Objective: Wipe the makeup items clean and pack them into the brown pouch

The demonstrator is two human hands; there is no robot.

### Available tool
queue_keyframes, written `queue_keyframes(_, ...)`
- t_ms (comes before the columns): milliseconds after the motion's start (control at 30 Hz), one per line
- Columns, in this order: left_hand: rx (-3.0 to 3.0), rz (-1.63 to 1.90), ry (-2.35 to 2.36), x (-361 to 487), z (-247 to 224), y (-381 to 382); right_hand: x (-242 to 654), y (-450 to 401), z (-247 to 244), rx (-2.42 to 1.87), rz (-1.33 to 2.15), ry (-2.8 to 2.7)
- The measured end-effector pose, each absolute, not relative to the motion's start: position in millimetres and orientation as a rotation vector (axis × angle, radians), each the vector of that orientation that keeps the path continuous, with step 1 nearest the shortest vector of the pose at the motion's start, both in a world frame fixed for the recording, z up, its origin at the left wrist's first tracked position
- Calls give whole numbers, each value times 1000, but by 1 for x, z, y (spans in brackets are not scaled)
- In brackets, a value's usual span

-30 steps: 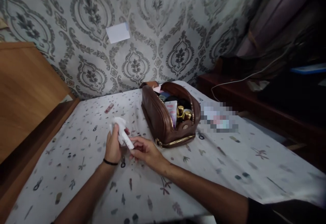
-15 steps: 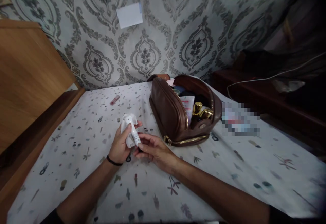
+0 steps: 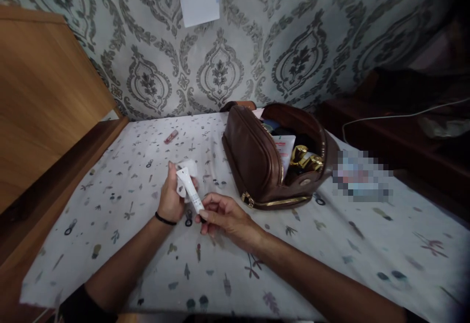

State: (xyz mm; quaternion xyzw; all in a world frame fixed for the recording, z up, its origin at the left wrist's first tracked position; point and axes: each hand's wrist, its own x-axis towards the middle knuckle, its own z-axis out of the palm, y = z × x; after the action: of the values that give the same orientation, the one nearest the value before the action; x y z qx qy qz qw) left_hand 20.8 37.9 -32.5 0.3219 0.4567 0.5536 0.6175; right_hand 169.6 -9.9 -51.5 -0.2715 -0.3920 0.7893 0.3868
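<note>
A white tube (image 3: 191,189) with small print and a dark end lies slantwise between my hands. The fingers of my right hand (image 3: 223,218) pinch its lower, dark end. My left hand (image 3: 172,196), with a black band at the wrist, holds a white tissue-like piece (image 3: 189,167) behind the tube, its thumb raised beside the tube's upper end. To the right stands an unzipped brown leather bag (image 3: 249,151), with a white and pink tube (image 3: 284,149) and gold-capped items (image 3: 306,158) inside.
A small pinkish-red item (image 3: 171,137) lies on the patterned white cloth (image 3: 147,274) at the back left. Wooden furniture (image 3: 51,78) borders the left side. A blurred-out item (image 3: 362,176) lies right of the bag. A pale cable (image 3: 396,116) crosses the dark furniture.
My left thumb has lifted off the white tube, and more of the tube shows. The view has shifted, so the bag sits slightly farther right in the picture.
</note>
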Motion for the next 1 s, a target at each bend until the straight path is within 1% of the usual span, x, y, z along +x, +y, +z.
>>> queue_keyframes(100, 637, 1319, 1008, 22, -29, 38, 169, -9, -50, -665, 1984, -970)
queue_keyframes(167, 622, 1205, 992, 24, -27, 35, 169, -8, -50, -663, 1955, -941)
queue_keyframes(267, 745, 1075, 912, 31, -29, 25, 170, -5, -52, -681, 1910, -888)
queue_keyframes(400, 943, 1066, 880, 40, -36, 12, 172, -1, -57, -706, 1850, -821)
queue_keyframes(500, 1027, 1027, 857, 42, -39, 9, 172, 0, -61, -735, 1837, -870)
queue_keyframes(667, 1005, 1042, 897, 39, -38, 12, 170, -1, -60, -777, 1850, -1031)
queue_keyframes(800, 884, 1207, 966, 37, -32, 16, 171, -3, -54, -840, 1864, -1096)
queue_keyframes(900, 743, 1328, 957, 36, -26, 21, 171, -5, -51, -852, 1882, -1077)
queue_keyframes(1000, 671, 1292, 955, 32, -23, 24, 172, -8, -50, -801, 1995, -966)
